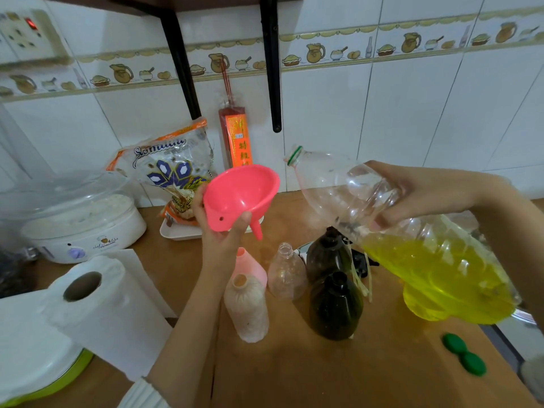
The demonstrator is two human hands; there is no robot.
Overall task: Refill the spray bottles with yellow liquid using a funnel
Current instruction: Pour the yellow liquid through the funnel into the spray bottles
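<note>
Five uncapped small bottles stand grouped on the wooden counter (pixel 382 372) at lower centre of the frame: a whitish bottle (pixel 247 310) nearest, a pink bottle (pixel 250 267) just behind it, a clear bottle (pixel 286 272) to their right, and two dark bottles (pixel 335 307) (pixel 328 254) further right, one behind the other. Above them, at mid-frame, the left hand (pixel 217 228) grips a pink funnel (pixel 241 195) by its rim, thumb on the near side and fingers behind, the bowl tipped toward the camera and the spout pointing down and right, clear of any bottle. At right of the frame the right hand (pixel 412 195) clasps a large clear plastic bottle (pixel 353 195) held in the air, tilted with its open, green-ringed neck up and to the left; the yellow liquid (pixel 441 278) is pooled in its lower end at right. Two green caps (pixel 463 354) lie touching on the counter at lower right. At lower left stands a paper towel roll (pixel 97 307); behind it sits a white appliance (pixel 82 225) with a clear lid, and a printed bag (pixel 173 172) leans against the tiled wall (pixel 412 119).
</note>
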